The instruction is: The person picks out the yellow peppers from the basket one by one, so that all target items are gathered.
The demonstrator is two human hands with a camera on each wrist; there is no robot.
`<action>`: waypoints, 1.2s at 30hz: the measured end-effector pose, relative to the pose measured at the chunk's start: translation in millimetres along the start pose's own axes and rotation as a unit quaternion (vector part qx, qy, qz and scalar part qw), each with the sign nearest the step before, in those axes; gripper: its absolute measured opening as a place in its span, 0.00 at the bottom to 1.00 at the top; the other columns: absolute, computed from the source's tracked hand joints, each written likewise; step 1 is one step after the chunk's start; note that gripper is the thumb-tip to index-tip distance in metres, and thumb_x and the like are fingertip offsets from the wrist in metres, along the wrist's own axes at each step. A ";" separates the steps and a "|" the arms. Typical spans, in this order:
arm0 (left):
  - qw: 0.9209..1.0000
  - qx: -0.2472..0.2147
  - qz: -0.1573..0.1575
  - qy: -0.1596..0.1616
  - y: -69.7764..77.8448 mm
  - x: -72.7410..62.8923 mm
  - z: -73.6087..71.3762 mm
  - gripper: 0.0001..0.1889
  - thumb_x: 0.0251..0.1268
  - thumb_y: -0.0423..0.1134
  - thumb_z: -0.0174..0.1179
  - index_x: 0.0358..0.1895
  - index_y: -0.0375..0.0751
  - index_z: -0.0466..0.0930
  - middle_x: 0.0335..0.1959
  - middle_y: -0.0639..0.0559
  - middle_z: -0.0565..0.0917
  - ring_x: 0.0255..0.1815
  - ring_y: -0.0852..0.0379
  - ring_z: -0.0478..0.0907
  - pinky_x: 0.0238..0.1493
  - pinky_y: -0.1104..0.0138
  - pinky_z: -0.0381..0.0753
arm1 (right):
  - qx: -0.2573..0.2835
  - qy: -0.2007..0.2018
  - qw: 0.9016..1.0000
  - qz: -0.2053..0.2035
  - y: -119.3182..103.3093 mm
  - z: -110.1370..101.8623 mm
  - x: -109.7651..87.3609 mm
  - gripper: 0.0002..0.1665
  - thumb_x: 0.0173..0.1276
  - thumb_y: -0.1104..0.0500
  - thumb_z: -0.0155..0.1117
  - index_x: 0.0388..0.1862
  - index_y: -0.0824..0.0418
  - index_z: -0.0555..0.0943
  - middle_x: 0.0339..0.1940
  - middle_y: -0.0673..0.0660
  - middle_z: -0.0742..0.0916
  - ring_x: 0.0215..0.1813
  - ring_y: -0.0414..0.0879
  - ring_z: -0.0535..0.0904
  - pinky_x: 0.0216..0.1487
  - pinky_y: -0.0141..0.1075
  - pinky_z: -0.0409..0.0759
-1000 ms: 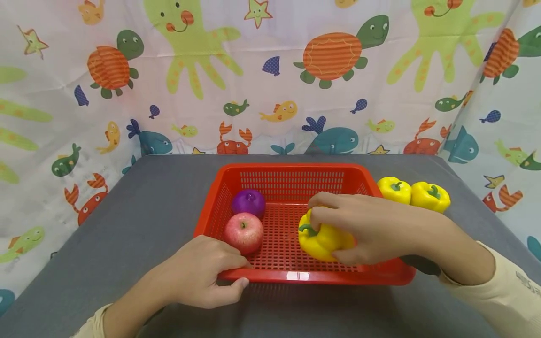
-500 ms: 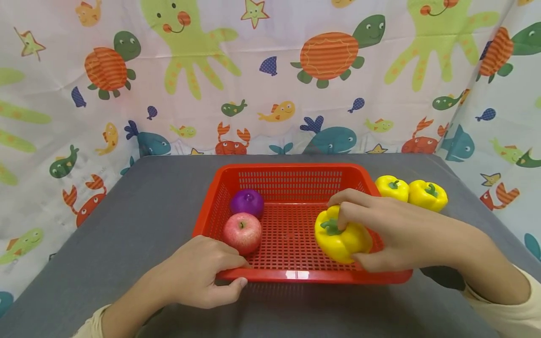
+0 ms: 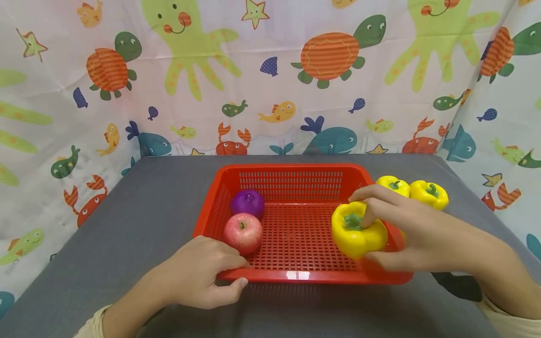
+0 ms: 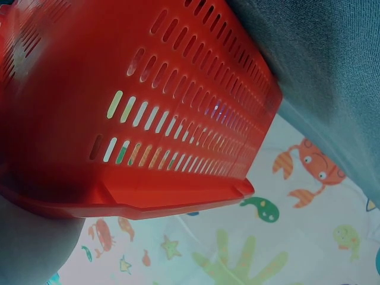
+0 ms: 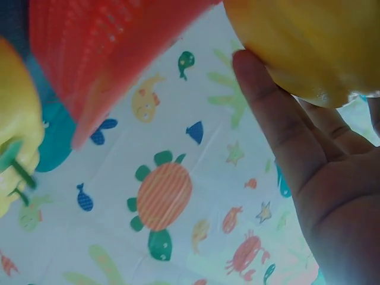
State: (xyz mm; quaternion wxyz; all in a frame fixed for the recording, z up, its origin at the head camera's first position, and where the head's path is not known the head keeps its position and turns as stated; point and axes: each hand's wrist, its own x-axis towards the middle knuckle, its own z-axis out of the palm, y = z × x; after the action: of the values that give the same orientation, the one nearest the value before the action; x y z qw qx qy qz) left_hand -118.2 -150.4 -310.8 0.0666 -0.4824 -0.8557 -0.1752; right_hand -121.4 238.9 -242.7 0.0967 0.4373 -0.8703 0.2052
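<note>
My right hand (image 3: 427,232) grips a yellow bell pepper (image 3: 357,241) over the right side of a red plastic basket (image 3: 304,276). Its green stem faces up and left. In the right wrist view the fingers lie against the yellow pepper (image 5: 314,53), whose top is cut off by the frame. My left hand (image 3: 203,272) holds the basket's near left rim, thumb outside and fingers over the edge. Inside the basket, at the left, a pink-red apple (image 3: 243,233) sits in front of a round purple thing (image 3: 247,203), perhaps an onion. The left wrist view shows the basket's slotted wall (image 4: 172,89).
Two more yellow bell peppers, one at the left (image 3: 392,184) and one at the right (image 3: 430,194), stand on the grey cloth (image 3: 169,197) beyond the basket's right side. A sliver of yellow shows behind my right hand. A sea-animal curtain (image 3: 270,70) surrounds the table.
My right hand has moved right with the yellow bell pepper, from inside the basket toward its right rim. My left hand, the apple and the purple thing stay put.
</note>
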 end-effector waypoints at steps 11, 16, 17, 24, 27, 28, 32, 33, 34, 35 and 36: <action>1.000 0.000 -0.002 -0.005 0.8 1.2 -0.9 0.02 0.59 0.49 0.62 0.33 0.61 0.83 0.21 0.72 0.72 0.21 0.76 0.63 0.22 0.77 0.65 | -0.030 0.090 0.995 -0.015 14.1 -13.1 -26.6 0.42 0.30 0.65 0.89 0.42 0.43 0.74 0.63 0.48 0.76 0.61 0.39 0.70 0.42 0.25 0.79; 1.000 -0.009 -0.006 -0.009 1.1 1.3 -0.9 0.03 0.58 0.49 0.63 0.34 0.61 0.84 0.22 0.72 0.73 0.22 0.76 0.64 0.23 0.76 0.67 | -0.047 0.107 0.993 0.011 20.8 -17.5 -38.4 0.42 0.27 0.67 0.90 0.40 0.45 0.75 0.62 0.48 0.76 0.58 0.37 0.71 0.41 0.21 0.77; 1.000 -0.011 -0.008 -0.010 1.2 1.4 -0.9 0.03 0.58 0.48 0.63 0.34 0.61 0.84 0.22 0.72 0.73 0.22 0.76 0.65 0.23 0.76 0.67 | -0.051 0.109 0.993 0.019 22.1 -18.1 -40.6 0.42 0.27 0.67 0.90 0.40 0.46 0.75 0.62 0.48 0.77 0.57 0.37 0.71 0.42 0.21 0.77; 1.000 -0.012 -0.003 -0.008 1.2 0.8 -1.1 0.01 0.60 0.49 0.62 0.32 0.62 0.82 0.21 0.73 0.72 0.21 0.76 0.64 0.22 0.77 0.66 | -0.077 0.136 0.985 0.070 32.3 -20.1 -56.9 0.41 0.24 0.70 0.89 0.38 0.49 0.76 0.59 0.48 0.78 0.57 0.34 0.69 0.44 0.17 0.73; 1.000 -0.007 0.000 -0.003 1.1 0.4 -1.3 0.01 0.60 0.49 0.62 0.32 0.62 0.82 0.21 0.73 0.72 0.22 0.77 0.64 0.23 0.77 0.65 | -0.083 0.149 0.982 0.081 37.7 -20.6 -63.8 0.40 0.23 0.70 0.89 0.38 0.50 0.77 0.59 0.50 0.79 0.57 0.35 0.69 0.46 0.16 0.71; 1.000 -0.005 0.002 -0.001 1.0 0.2 -1.2 0.01 0.60 0.49 0.62 0.32 0.62 0.82 0.21 0.73 0.72 0.22 0.77 0.64 0.23 0.77 0.65 | -0.084 0.150 0.981 0.086 39.5 -20.4 -66.4 0.41 0.23 0.70 0.89 0.38 0.50 0.76 0.59 0.51 0.79 0.57 0.34 0.69 0.46 0.16 0.71; 1.000 0.000 0.004 0.001 0.8 -0.1 -1.4 0.02 0.60 0.49 0.62 0.33 0.62 0.83 0.22 0.73 0.73 0.22 0.77 0.64 0.23 0.77 0.65 | -0.081 0.157 0.978 0.107 46.5 -18.9 -76.7 0.41 0.24 0.71 0.89 0.38 0.52 0.75 0.58 0.56 0.79 0.55 0.31 0.68 0.44 0.15 0.71; 1.000 0.001 0.005 0.001 0.8 -0.2 -1.4 0.02 0.60 0.48 0.62 0.33 0.62 0.83 0.22 0.73 0.73 0.22 0.77 0.64 0.22 0.77 0.65 | -0.079 0.158 0.978 0.111 48.4 -18.7 -79.0 0.41 0.23 0.72 0.88 0.38 0.53 0.74 0.58 0.57 0.79 0.55 0.31 0.68 0.44 0.14 0.71; 1.000 0.000 0.003 0.000 0.8 -0.2 -1.5 0.02 0.60 0.48 0.62 0.34 0.62 0.83 0.22 0.73 0.73 0.22 0.77 0.64 0.22 0.77 0.65 | -0.078 0.159 0.978 0.111 50.3 -18.6 -81.1 0.42 0.22 0.73 0.88 0.38 0.54 0.75 0.58 0.57 0.79 0.55 0.31 0.68 0.44 0.14 0.70; 1.000 -0.002 0.001 -0.001 0.8 -0.1 -1.6 0.02 0.60 0.49 0.62 0.34 0.62 0.83 0.22 0.73 0.73 0.22 0.77 0.64 0.22 0.77 0.65 | -0.076 0.162 0.977 0.113 52.1 -18.5 -82.9 0.42 0.22 0.73 0.88 0.38 0.55 0.75 0.58 0.57 0.79 0.55 0.31 0.68 0.45 0.14 0.70; 1.000 -0.003 0.001 -0.002 0.9 -0.1 -1.7 0.02 0.60 0.49 0.62 0.34 0.62 0.83 0.22 0.73 0.73 0.22 0.77 0.64 0.22 0.77 0.65 | -0.075 0.165 0.977 0.115 53.9 -18.5 -84.5 0.42 0.21 0.74 0.88 0.38 0.56 0.75 0.58 0.57 0.78 0.55 0.32 0.68 0.45 0.14 0.70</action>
State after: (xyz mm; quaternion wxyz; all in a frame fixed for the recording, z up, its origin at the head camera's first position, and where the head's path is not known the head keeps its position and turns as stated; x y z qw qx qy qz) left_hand -117.4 -150.6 -309.0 0.0641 -0.4835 -0.8550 -0.1765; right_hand -114.2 336.8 -270.1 0.2474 0.2863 -0.8995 0.2185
